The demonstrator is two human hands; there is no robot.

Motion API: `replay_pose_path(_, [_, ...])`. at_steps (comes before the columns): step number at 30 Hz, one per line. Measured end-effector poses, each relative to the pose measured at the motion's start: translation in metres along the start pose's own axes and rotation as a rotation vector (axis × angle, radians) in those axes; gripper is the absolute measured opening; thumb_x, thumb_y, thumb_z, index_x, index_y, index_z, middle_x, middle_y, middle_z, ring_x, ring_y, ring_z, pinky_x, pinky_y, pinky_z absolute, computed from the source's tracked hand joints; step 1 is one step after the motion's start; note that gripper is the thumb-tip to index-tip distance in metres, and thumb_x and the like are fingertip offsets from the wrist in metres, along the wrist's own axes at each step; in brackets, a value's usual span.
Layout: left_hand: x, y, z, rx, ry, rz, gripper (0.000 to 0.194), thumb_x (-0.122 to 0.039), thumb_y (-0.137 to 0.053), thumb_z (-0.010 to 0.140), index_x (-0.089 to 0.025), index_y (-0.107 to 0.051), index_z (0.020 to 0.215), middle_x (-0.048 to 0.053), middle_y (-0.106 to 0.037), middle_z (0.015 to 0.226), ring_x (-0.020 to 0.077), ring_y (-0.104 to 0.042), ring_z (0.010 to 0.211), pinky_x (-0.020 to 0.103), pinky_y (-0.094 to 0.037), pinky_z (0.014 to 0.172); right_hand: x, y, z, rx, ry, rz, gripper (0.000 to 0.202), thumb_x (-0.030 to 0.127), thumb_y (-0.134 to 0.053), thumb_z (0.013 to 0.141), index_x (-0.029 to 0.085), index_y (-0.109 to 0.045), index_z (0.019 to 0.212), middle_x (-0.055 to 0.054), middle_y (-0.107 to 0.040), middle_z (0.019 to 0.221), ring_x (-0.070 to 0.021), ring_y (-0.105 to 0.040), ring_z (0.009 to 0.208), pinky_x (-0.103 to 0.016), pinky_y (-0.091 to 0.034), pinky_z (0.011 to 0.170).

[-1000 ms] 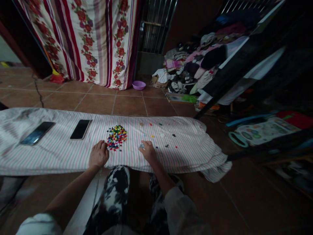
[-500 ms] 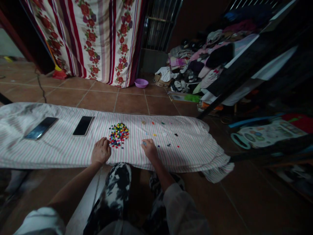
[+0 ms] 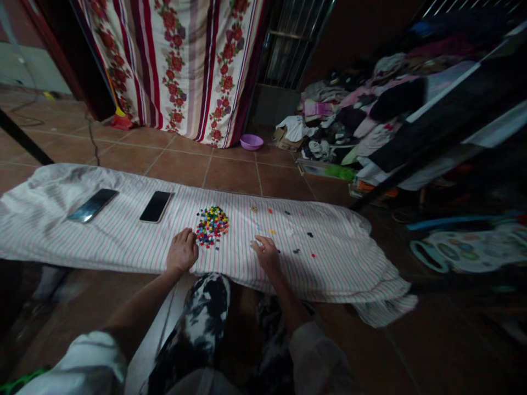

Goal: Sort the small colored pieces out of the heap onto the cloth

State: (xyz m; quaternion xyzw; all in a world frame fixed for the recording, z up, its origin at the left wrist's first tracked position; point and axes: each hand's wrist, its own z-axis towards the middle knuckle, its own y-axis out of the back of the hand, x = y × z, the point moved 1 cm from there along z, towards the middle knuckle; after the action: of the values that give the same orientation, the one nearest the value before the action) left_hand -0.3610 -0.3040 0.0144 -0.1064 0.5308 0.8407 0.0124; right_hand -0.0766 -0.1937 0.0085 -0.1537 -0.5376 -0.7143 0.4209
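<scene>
A pile of small multicoloured beads or tiles [image 3: 212, 226] lies on a striped cloth [image 3: 230, 269]. My left hand [image 3: 182, 250] rests on the cloth at the pile's left edge, back up, fingers loosely bent and lying down; nothing shows in it. To the right of the pile, my right hand [image 3: 267, 254] is low over the cloth, with thumb and index finger slightly apart. Small greyish pieces [image 3: 252, 244] lie at its fingertips. Around it sit little separate groups by colour: yellow pieces [image 3: 272, 231], black pieces [image 3: 310, 235], grey pieces [image 3: 296, 251] and a red piece [image 3: 313, 255].
Two phones lie to the left on the cloth, a dark one [image 3: 155, 207] and a shinier one [image 3: 94, 206]. Beyond, a purple basin [image 3: 251, 142] stands on the tiled floor by a floral curtain [image 3: 193, 66]. Clothes [image 3: 341, 118] are heaped at the back right.
The camera view has shifted, so the whole scene sits further right. My right hand's thumb and index finger have parted beside the greyish pieces. My left hand stays by the pile.
</scene>
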Motion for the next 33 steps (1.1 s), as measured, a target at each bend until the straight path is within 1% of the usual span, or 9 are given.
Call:
replay_pose_path(3, [0.0, 0.0, 0.0, -0.004, 0.01, -0.011, 0.025, -0.019, -0.042, 0.084, -0.015, -0.058, 0.103, 0.016, -0.059, 0.122, 0.0275, -0.052, 0.118, 0.043, -0.041, 0.1, 0.013, 0.001, 0.005, -0.047, 0.043, 0.012, 0.031, 0.034, -0.046, 0.089, 0.018, -0.069, 0.103, -0.009, -0.066, 0.097, -0.0205, -0.062, 0.09, -0.035, -0.051, 0.083])
replay_pose_path(6, [-0.001, 0.001, 0.0, -0.006, 0.016, -0.022, 0.024, -0.019, -0.043, 0.084, -0.016, -0.059, 0.102, 0.015, -0.06, 0.121, 0.0277, -0.052, 0.119, 0.043, -0.041, 0.101, 0.034, -0.009, 0.011, 0.013, 0.106, 0.039, 0.031, 0.032, -0.045, 0.09, 0.02, -0.069, 0.105, -0.008, -0.067, 0.093, -0.0192, -0.063, 0.088, -0.032, -0.051, 0.082])
replay_pose_path(9, [-0.001, 0.001, 0.0, -0.004, 0.013, -0.026, 0.024, -0.019, -0.043, 0.083, -0.016, -0.059, 0.102, 0.015, -0.06, 0.12, 0.0277, -0.051, 0.12, 0.043, -0.041, 0.101, 0.059, -0.027, 0.016, 0.129, 0.144, 0.056, 0.03, 0.03, -0.046, 0.092, 0.023, -0.069, 0.108, -0.006, -0.068, 0.092, -0.0175, -0.063, 0.084, -0.029, -0.05, 0.079])
replay_pose_path(13, [-0.001, 0.001, 0.001, -0.002, 0.015, -0.017, 0.024, -0.019, -0.044, 0.083, -0.016, -0.058, 0.102, 0.014, -0.06, 0.122, 0.0277, -0.051, 0.12, 0.043, -0.041, 0.101, 0.092, -0.055, 0.025, 0.258, 0.222, -0.015, 0.027, 0.028, -0.048, 0.092, 0.025, -0.07, 0.106, -0.005, -0.068, 0.098, -0.0185, -0.059, 0.095, -0.03, -0.046, 0.088])
replay_pose_path(18, [-0.001, 0.0, 0.0, -0.01, 0.01, -0.014, 0.024, -0.018, -0.042, 0.084, -0.016, -0.057, 0.103, 0.014, -0.059, 0.123, 0.0269, -0.051, 0.12, 0.043, -0.041, 0.102, 0.122, -0.084, 0.039, 0.352, 0.278, -0.17, 0.026, 0.033, -0.052, 0.092, 0.026, -0.069, 0.111, -0.005, -0.068, 0.101, -0.0208, -0.052, 0.101, -0.033, -0.039, 0.093])
replay_pose_path(21, [-0.001, -0.001, 0.0, -0.009, 0.005, -0.001, 0.025, -0.018, -0.042, 0.085, -0.015, -0.057, 0.105, 0.015, -0.059, 0.123, 0.0272, -0.051, 0.121, 0.043, -0.041, 0.102, 0.133, -0.097, 0.047, 0.377, 0.267, -0.242, 0.027, 0.032, -0.053, 0.091, 0.027, -0.069, 0.112, -0.005, -0.068, 0.102, -0.0217, -0.051, 0.102, -0.033, -0.038, 0.092])
replay_pose_path(25, [-0.002, -0.001, 0.0, -0.003, 0.007, 0.002, 0.025, -0.018, -0.044, 0.084, -0.015, -0.057, 0.104, 0.015, -0.059, 0.123, 0.0281, -0.05, 0.123, 0.043, -0.041, 0.103, 0.143, -0.109, 0.054, 0.44, 0.235, -0.329, 0.022, 0.029, -0.055, 0.09, 0.026, -0.07, 0.105, -0.005, -0.068, 0.102, -0.0216, -0.05, 0.101, -0.032, -0.036, 0.091])
replay_pose_path(28, [-0.002, 0.001, 0.001, 0.005, 0.013, -0.009, 0.024, -0.017, -0.044, 0.084, -0.015, -0.057, 0.103, 0.014, -0.059, 0.123, 0.0278, -0.05, 0.123, 0.043, -0.04, 0.103, 0.146, -0.113, 0.055, 0.48, 0.217, -0.356, 0.019, 0.025, -0.056, 0.089, 0.024, -0.07, 0.101, -0.005, -0.068, 0.103, -0.0214, -0.05, 0.101, -0.031, -0.036, 0.091])
replay_pose_path(33, [-0.003, 0.002, 0.001, 0.012, 0.022, -0.024, 0.024, -0.017, -0.043, 0.084, -0.016, -0.057, 0.104, 0.014, -0.058, 0.123, 0.0271, -0.049, 0.123, 0.043, -0.04, 0.103, 0.142, -0.113, 0.055, 0.462, 0.202, -0.313, 0.016, 0.022, -0.054, 0.088, 0.022, -0.069, 0.096, -0.005, -0.068, 0.098, -0.0201, -0.051, 0.099, -0.029, -0.036, 0.09])
